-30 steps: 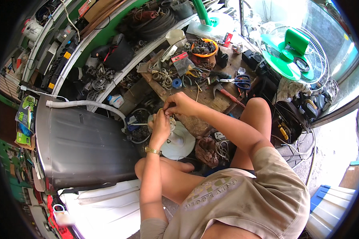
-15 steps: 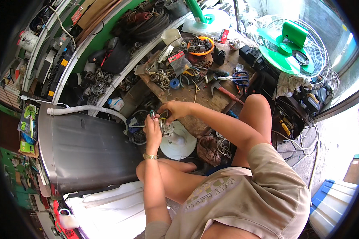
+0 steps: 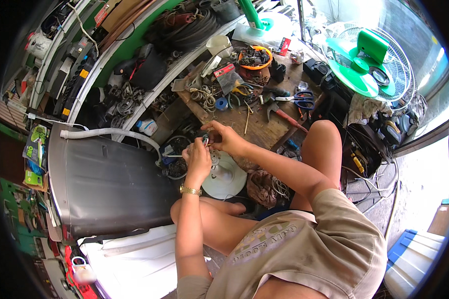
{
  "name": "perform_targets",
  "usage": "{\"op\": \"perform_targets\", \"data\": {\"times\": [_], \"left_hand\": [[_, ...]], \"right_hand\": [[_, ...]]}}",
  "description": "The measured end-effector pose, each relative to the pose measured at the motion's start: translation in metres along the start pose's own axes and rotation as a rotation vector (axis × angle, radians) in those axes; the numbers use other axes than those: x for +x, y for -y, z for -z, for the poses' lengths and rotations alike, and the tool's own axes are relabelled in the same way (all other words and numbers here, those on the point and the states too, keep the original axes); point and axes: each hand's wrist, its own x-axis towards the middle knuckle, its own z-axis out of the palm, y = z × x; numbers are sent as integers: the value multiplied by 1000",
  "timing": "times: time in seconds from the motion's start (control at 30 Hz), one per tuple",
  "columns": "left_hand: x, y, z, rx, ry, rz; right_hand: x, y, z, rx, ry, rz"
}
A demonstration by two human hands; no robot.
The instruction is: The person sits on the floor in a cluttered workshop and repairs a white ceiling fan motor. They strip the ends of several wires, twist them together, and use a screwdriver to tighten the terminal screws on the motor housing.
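My left hand [image 3: 198,160], with a gold wristwatch [image 3: 190,190], is closed around a small dark-and-green part with thin wires [image 3: 205,140]. A thin pale rod [image 3: 172,156] shows beside this hand; whether it is held I cannot tell. My right hand [image 3: 226,137] meets the left at that part, thumb and fingers bent together in a pinch. What lies between its fingertips is too small to make out. Below both hands stands a white round base with a stem [image 3: 225,175], partly covered by the left hand.
A wooden board [image 3: 264,124] ahead carries a hammer [image 3: 287,117], blue-handled scissors [image 3: 302,99], pliers [image 3: 242,89] and an orange bowl of small parts [image 3: 255,58]. A large dark grey casing [image 3: 114,184] stands left. A green fan [image 3: 366,65] is at far right.
Both hands have shifted slightly to the right with the small part. My right-hand fingers have moved in from beside the part to pinch close at it.
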Motion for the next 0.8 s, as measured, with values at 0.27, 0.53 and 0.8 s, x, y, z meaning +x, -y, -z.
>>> {"op": "perform_targets", "data": {"times": [0.27,0.53,0.8], "left_hand": [[3,2,4,153,45,-41],[5,3,11,47,79,-18],[-7,5,1,88,-143,-115]], "right_hand": [[1,10,12,-140,69,24],[7,-27,2,130,-52,-148],[-6,-56,-7,323,-28,-257]]}}
